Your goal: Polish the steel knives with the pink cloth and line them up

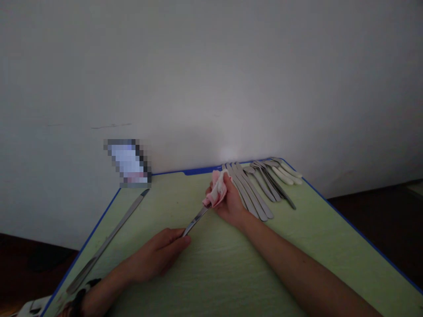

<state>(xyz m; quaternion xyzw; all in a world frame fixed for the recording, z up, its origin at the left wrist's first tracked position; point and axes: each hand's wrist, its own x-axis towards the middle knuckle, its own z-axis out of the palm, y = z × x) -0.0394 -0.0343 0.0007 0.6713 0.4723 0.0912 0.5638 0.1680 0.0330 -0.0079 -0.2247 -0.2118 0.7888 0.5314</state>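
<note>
My left hand (161, 251) is closed around one end of a shiny metal table knife (194, 221), held slanting above the table. A crumpled pink-and-white cloth (218, 190) is wrapped about the knife's far end, which it hides. My right hand (231, 202) grips that cloth with bent fingers. Just beyond the right hand, several flat-handled metal knives (253, 193) lie side by side. A single long knife (109, 240) rests along the table's left edge, beside my left forearm.
The green table (205, 277) has a blue edge and stands against a pale wall (211, 79). Several metal spoons (261, 182) and white-handled cutlery pieces (284, 173) lie at the back right. A blurred-out phone-like device (128, 163) leans at the back left corner.
</note>
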